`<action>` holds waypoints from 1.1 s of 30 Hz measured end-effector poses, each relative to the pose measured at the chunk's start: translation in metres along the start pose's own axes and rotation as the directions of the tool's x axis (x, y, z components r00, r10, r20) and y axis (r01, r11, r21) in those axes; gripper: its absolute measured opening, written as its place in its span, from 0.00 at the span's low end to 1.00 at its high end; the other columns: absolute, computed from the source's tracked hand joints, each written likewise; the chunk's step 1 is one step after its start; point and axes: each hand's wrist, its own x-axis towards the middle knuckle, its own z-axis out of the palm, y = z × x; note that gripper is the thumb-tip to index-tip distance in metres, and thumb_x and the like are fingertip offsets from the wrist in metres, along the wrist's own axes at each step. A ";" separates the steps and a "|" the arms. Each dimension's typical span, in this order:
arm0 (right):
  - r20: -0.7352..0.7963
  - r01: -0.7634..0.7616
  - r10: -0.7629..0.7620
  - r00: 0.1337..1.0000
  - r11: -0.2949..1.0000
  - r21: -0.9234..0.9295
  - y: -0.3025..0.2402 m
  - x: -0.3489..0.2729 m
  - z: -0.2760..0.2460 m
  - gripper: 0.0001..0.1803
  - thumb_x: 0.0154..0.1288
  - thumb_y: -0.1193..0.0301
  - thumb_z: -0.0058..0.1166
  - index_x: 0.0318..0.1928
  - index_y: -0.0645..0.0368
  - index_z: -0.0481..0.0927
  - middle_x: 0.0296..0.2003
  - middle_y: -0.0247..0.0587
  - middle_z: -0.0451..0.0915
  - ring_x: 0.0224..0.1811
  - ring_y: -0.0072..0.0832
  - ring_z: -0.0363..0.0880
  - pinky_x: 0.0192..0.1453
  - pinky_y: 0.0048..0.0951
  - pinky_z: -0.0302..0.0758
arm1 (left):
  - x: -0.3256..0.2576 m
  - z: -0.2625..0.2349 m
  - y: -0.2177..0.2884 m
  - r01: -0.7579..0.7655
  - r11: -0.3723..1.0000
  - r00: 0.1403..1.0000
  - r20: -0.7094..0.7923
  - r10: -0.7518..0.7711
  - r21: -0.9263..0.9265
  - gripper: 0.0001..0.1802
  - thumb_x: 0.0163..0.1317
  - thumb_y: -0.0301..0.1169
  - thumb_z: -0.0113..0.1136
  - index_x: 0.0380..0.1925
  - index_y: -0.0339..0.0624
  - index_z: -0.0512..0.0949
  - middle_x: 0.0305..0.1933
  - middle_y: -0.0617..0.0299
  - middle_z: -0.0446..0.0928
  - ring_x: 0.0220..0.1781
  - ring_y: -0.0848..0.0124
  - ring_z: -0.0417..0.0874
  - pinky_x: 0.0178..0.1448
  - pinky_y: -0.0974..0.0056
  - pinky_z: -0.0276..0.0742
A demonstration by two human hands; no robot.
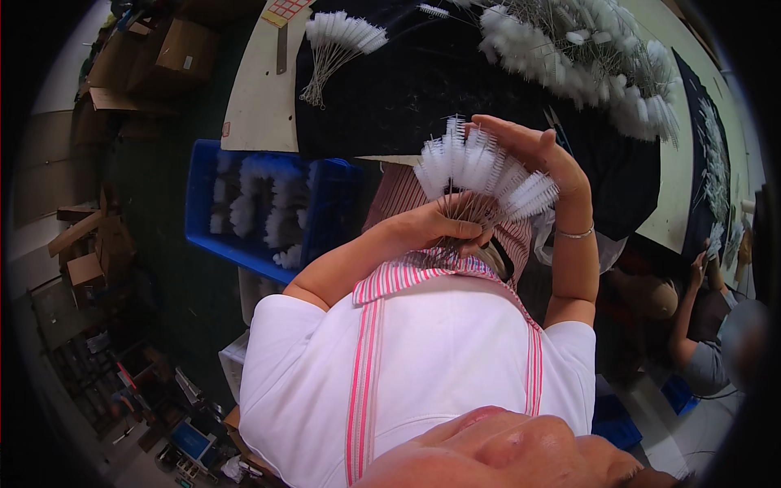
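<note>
My left hand [452, 225] is closed around the thin wire stems of several white bottle brushes [480, 163], held in front of my chest. Their bristle heads fan out upward and to the right. Beside the fan, my right hand [541, 153] is open, its fingers stretched out and its palm turned toward the bristles. Whether it touches them I cannot tell. Beyond my hands, a smaller bundle of brushes [342, 41] lies on a black cloth [399, 89] on the table, and a large heap of white brushes [561, 49] lies at the far right.
At my left stands a blue crate [195, 195] with rows of white brushes. A metal ruler [281, 50] lies on the table's left part, and a dark pointed tool [557, 130] near the heap. Cardboard boxes [175, 57] stand far left. Another person [704, 325] works at right.
</note>
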 end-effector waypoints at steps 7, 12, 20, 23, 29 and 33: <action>-0.340 -0.038 -0.123 0.932 0.902 -0.430 -0.035 0.021 -0.017 0.14 0.65 0.66 0.52 0.46 0.61 0.80 0.38 0.35 0.81 0.40 0.17 0.76 0.47 0.20 0.72 | 0.015 -0.017 0.016 0.049 0.999 0.999 -0.006 -0.049 0.015 0.14 0.63 0.25 0.53 0.48 0.39 0.71 0.32 0.61 0.72 0.25 0.75 0.70 0.30 0.71 0.67; -0.228 -0.165 0.058 0.972 0.858 -0.485 -0.034 0.030 -0.006 0.07 0.62 0.73 0.55 0.37 0.64 0.80 0.29 0.29 0.78 0.33 0.11 0.72 0.38 0.16 0.71 | 0.018 -0.018 0.017 0.159 0.971 0.987 -0.023 -0.157 0.181 0.16 0.61 0.26 0.55 0.49 0.36 0.71 0.33 0.61 0.73 0.25 0.76 0.70 0.30 0.73 0.66; -0.758 -0.031 -0.397 0.517 0.877 -0.480 -0.058 0.014 -0.084 0.10 0.62 0.67 0.56 0.36 0.62 0.81 0.24 0.26 0.73 0.26 0.14 0.68 0.32 0.16 0.64 | 0.014 -0.031 0.020 0.159 0.984 0.987 -0.010 -0.158 0.077 0.19 0.63 0.26 0.52 0.54 0.38 0.67 0.33 0.59 0.72 0.25 0.75 0.69 0.31 0.72 0.68; -0.797 -0.285 -0.242 0.553 0.844 -0.454 -0.060 -0.035 -0.136 0.13 0.62 0.63 0.55 0.32 0.62 0.80 0.20 0.26 0.70 0.22 0.14 0.65 0.27 0.17 0.61 | 0.008 -0.039 0.028 0.053 0.997 0.998 -0.021 -0.054 -0.055 0.19 0.64 0.27 0.50 0.55 0.37 0.66 0.34 0.59 0.72 0.26 0.74 0.70 0.31 0.71 0.69; -0.959 -0.435 -0.062 0.275 0.882 -0.182 0.002 -0.134 -0.205 0.15 0.62 0.61 0.55 0.33 0.63 0.79 0.17 0.30 0.70 0.19 0.16 0.66 0.23 0.17 0.60 | 0.002 -0.052 0.040 -0.116 0.991 0.993 -0.034 0.114 -0.065 0.19 0.60 0.25 0.53 0.52 0.36 0.69 0.35 0.54 0.73 0.25 0.71 0.70 0.31 0.68 0.69; -0.798 -0.789 -0.552 0.243 0.367 -0.494 0.006 -0.100 -0.154 0.20 0.61 0.61 0.56 0.44 0.67 0.79 0.35 0.46 0.82 0.38 0.26 0.80 0.45 0.26 0.74 | 0.009 -0.042 0.040 -0.118 0.990 0.993 -0.035 0.115 -0.081 0.21 0.56 0.20 0.53 0.52 0.36 0.70 0.35 0.55 0.73 0.26 0.72 0.73 0.31 0.70 0.71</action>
